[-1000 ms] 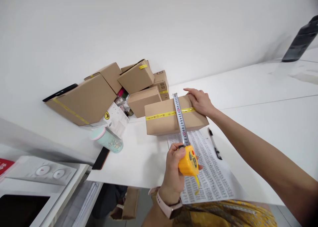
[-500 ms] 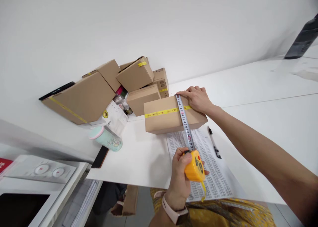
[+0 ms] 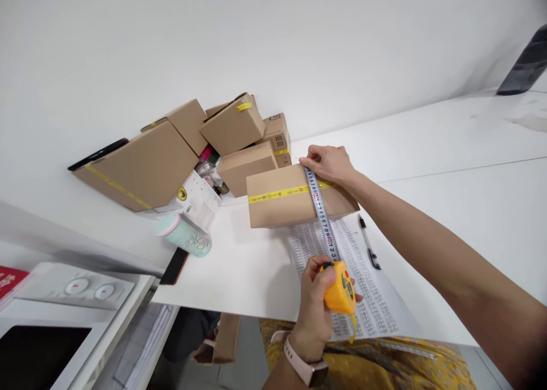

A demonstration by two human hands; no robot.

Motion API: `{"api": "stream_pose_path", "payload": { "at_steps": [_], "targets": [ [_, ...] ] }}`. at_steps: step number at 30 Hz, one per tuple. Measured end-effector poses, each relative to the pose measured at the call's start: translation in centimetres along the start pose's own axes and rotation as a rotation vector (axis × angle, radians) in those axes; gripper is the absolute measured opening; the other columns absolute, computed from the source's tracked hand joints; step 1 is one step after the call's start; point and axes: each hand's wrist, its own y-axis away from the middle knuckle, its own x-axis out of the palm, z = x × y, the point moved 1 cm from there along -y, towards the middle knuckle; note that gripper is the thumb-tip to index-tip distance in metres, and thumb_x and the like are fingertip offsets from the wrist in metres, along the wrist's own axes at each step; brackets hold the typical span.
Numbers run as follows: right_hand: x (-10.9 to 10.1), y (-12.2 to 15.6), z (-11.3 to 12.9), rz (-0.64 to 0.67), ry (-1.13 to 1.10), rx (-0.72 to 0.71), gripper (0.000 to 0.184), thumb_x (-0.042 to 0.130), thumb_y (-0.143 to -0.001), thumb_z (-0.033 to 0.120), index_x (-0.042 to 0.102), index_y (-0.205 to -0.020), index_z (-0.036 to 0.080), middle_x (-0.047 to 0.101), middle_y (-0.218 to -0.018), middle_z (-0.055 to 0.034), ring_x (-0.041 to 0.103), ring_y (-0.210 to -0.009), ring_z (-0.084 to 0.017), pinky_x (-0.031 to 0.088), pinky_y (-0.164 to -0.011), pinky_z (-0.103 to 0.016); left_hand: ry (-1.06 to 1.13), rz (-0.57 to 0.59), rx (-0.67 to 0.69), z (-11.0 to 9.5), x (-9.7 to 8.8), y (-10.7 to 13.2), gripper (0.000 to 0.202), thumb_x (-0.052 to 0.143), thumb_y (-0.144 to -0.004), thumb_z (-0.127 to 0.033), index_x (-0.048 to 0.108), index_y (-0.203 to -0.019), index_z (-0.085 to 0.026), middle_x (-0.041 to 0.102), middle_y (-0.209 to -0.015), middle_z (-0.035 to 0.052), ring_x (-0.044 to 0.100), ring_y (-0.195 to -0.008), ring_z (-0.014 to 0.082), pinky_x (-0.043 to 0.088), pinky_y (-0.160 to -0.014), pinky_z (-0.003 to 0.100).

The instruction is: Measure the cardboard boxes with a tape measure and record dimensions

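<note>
1. Our left hand (image 3: 315, 300) wraps the tape measure (image 3: 341, 287).
2. Our right hand (image 3: 330, 163) pinches the blade (image 3: 322, 210) at the far edge of the box (image 3: 280, 205).
3. The blade points forward, across the box's sideways long axis.

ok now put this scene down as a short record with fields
left hand: holds the yellow tape measure
right hand: at the blade's far end, by the box's far edge
blade: extended across the box
box: cardboard, with a yellow strip
near the box: printed sheet, pen
left of the box: mint cup
</note>
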Motion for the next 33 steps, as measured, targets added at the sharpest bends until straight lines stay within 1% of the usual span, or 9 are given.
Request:
{"api": "stream_pose_path", "payload": {
  "at_steps": [3,6,9,12,18,25,27,30,33],
  "targets": [
    [0.1,-0.4,0.1,-0.004,-0.025,0.049,0.029,0.057,-0.086,0.048,0.057,-0.073,0.022,0.072,-0.085,-0.003,0.061,-0.083,-0.024,0.034,-0.08,-0.038,-0.018,0.014,0.035,0.2,0.1,0.2,0.046,0.076,-0.068,-0.04,0.05,-0.1,-0.02,0.062,-0.085,0.0021,0.063,-0.08,0.0202,0.056,-0.065,0.034],
    [0.1,-0.5,0.0,-0.001,-0.033,0.093,0.031,0.059,-0.084,0.051,0.057,-0.073,0.022,0.072,-0.086,-0.002,0.061,-0.081,-0.023,0.035,-0.073,-0.034,-0.043,0.024,0.067,0.4,0.1,0.2,0.045,0.075,-0.069,-0.039,0.051,-0.101,-0.019,0.063,-0.084,0.0021,0.062,-0.08,0.0188,0.056,-0.069,0.034],
    [0.1,-0.5,-0.1,0.009,-0.044,0.12,0.031,0.06,-0.083,0.051,0.057,-0.073,0.022,0.072,-0.085,-0.0006,0.06,-0.077,-0.02,0.033,-0.066,-0.031,-0.053,0.027,0.07,0.5,-0.1,0.0,0.047,0.076,-0.068,-0.041,0.052,-0.102,-0.02,0.064,-0.084,0.0016,0.063,-0.078,0.0185,0.056,-0.069,0.034],
    [0.1,-0.5,-0.1,0.002,-0.044,0.13,0.031,0.061,-0.083,0.051,0.057,-0.073,0.022,0.072,-0.085,-0.0002,0.059,-0.076,-0.019,0.032,-0.063,-0.029,-0.061,0.04,0.082,0.5,-0.3,0.0,0.049,0.077,-0.067,-0.043,0.052,-0.101,-0.02,0.063,-0.083,0.0011,0.062,-0.076,0.0175,0.056,-0.069,0.034],
    [0.3,-0.5,-0.2,-0.021,-0.028,0.12,0.03,0.061,-0.084,0.051,0.057,-0.073,0.023,0.072,-0.084,0.0001,0.059,-0.075,-0.019,0.031,-0.062,-0.029,-0.074,0.049,0.083,0.5,-0.4,0.1,0.051,0.079,-0.067,-0.046,0.051,-0.102,-0.02,0.063,-0.083,0.0008,0.062,-0.076,0.017,0.057,-0.069,0.034],
    [0.6,-0.5,-0.4,-0.067,-0.033,0.095,0.029,0.061,-0.083,0.05,0.059,-0.072,0.023,0.072,-0.081,-0.0008,0.059,-0.072,-0.02,0.035,-0.065,-0.031,-0.069,0.06,0.097,0.6,-0.5,-0.2,0.051,0.079,-0.067,-0.045,0.052,-0.102,-0.019,0.063,-0.084,0.0008,0.061,-0.073,0.0153,0.057,-0.069,0.034],
    [0.8,-0.5,-0.4,-0.106,-0.033,0.077,0.026,0.062,-0.082,0.046,0.06,-0.071,0.023,0.071,-0.078,-0.0008,0.059,-0.072,-0.02,0.037,-0.067,-0.032,-0.072,0.054,0.102,0.5,-0.6,-0.4,0.051,0.081,-0.066,-0.043,0.053,-0.101,-0.019,0.063,-0.086,0.001,0.061,-0.073,0.0151,0.057,-0.068,0.034],
    [0.7,-0.9,-0.4,-0.164,-0.073,0.033,0.017,0.064,-0.08,0.036,0.061,-0.07,0.022,0.07,-0.074,-0.0004,0.061,-0.072,-0.02,0.04,-0.069,-0.033,-0.086,0.056,0.12,0.0,-0.6,-0.8,0.052,0.083,-0.064,-0.042,0.054,-0.1,-0.019,0.062,-0.088,0.0015,0.061,-0.074,0.0158,0.057,-0.066,0.033],
    [-0.3,-1.3,0.0,-0.262,-0.236,-0.035,0.016,0.066,-0.078,0.03,0.06,-0.067,0.021,0.069,-0.071,0.0002,0.062,-0.072,-0.019,0.045,-0.071,-0.034,-0.111,0.097,0.143,-0.9,-0.6,-1.1,0.05,0.083,-0.065,-0.041,0.055,-0.101,-0.018,0.06,-0.09,0.0018,0.061,-0.075,0.0153,0.057,-0.066,0.032]
  ]
}}
